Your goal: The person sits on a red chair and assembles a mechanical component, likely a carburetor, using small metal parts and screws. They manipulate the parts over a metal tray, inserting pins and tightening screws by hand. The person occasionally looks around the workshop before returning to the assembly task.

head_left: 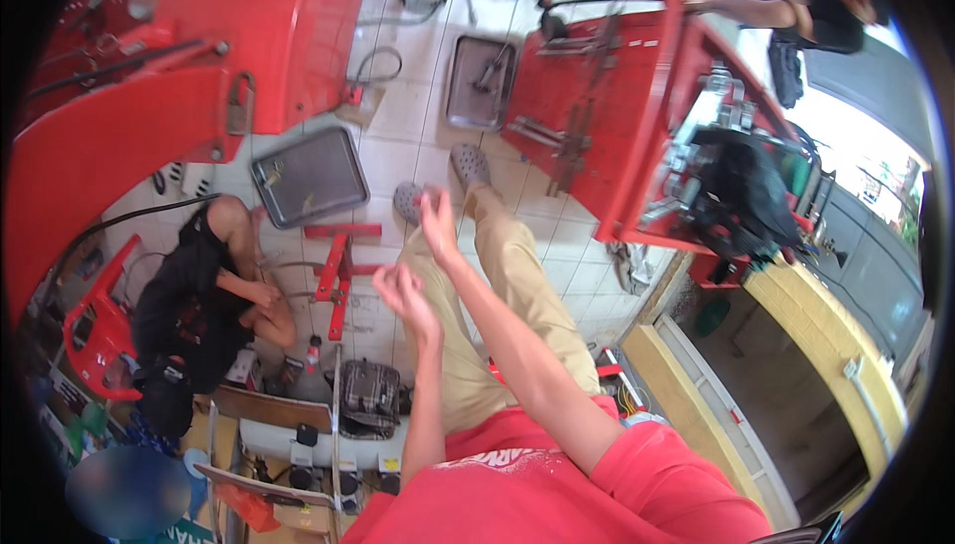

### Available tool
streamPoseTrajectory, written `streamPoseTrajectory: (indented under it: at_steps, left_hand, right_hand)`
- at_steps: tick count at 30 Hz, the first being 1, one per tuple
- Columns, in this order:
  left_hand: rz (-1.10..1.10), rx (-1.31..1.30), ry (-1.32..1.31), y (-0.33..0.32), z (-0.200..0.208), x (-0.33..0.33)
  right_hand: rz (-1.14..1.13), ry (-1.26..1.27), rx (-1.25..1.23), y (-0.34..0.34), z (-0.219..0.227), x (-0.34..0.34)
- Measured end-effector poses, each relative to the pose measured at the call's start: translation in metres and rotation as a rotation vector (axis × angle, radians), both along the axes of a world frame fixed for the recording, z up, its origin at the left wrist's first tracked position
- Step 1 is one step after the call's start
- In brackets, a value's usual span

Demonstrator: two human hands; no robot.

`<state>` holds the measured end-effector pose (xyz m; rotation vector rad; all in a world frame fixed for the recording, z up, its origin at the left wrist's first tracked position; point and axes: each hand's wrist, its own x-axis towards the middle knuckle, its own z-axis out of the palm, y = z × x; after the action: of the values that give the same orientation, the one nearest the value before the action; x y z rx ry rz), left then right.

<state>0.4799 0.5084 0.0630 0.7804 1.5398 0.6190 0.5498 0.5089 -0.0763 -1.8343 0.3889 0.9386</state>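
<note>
My left hand [406, 301] is in front of my thighs, its fingers curled inward. Farther out, my right hand [436, 224] is raised over my shins with its fingers bent together. Whatever either hand may hold is too small or hidden to make out. Neither hand touches the things around it. Below them are my tan trousers [517, 266] and grey clogs [470, 163] on the white tiled floor [398, 154]. Nearest on the left stands a red metal bracket [336, 280], and beyond it lies a dark metal tray [310, 178].
A person [189, 295] in black sits low at left, by a red plastic chair [92, 330]. A second tray [479, 82] holds a tool. At right stands a red tool cart [587, 106] with tools and a black bag [741, 191]. Large red machinery [129, 136] fills the upper left.
</note>
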Motion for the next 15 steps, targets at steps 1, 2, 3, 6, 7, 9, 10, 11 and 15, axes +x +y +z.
streamPoseTrajectory:
  at_steps: [1, 2, 3, 6, 7, 9, 10, 11, 15]
  left_hand:
    - [0.068, 0.025, -0.072, 0.007, 0.08, 0.015]
    - [0.043, 0.073, -0.175, 0.016, 0.158, 0.023]
    - [0.018, 0.123, -0.279, 0.024, 0.23, 0.031]
    - [-0.27, 0.539, -0.668, 0.036, 0.38, 0.03]
    - [-0.307, 0.634, -0.747, 0.035, 0.418, 0.032]
    - [-0.442, 0.851, -0.754, 0.029, 0.481, 0.03]
    - [-0.485, 0.925, -0.699, 0.025, 0.497, 0.03]
    - [-0.528, 1.001, -0.649, 0.021, 0.509, 0.026]
    - [-0.827, 0.808, 0.037, -0.005, 0.486, -0.022]
  right_hand:
    - [0.135, 0.008, 0.096, -0.011, 0.056, -0.001]
    - [0.255, 0.022, 0.171, -0.032, 0.114, -0.003]
    - [0.363, 0.035, 0.214, -0.051, 0.165, -0.002]
    - [0.663, 0.032, 0.289, -0.11, 0.286, 0.022]
    - [0.718, -0.014, 0.293, -0.129, 0.316, 0.036]
    - [0.772, -0.129, 0.273, -0.17, 0.365, 0.068]
    - [0.763, -0.19, 0.247, -0.195, 0.376, 0.08]
    - [0.748, -0.258, 0.22, -0.222, 0.384, 0.088]
    - [0.537, -0.377, 0.012, -0.334, 0.387, 0.112]
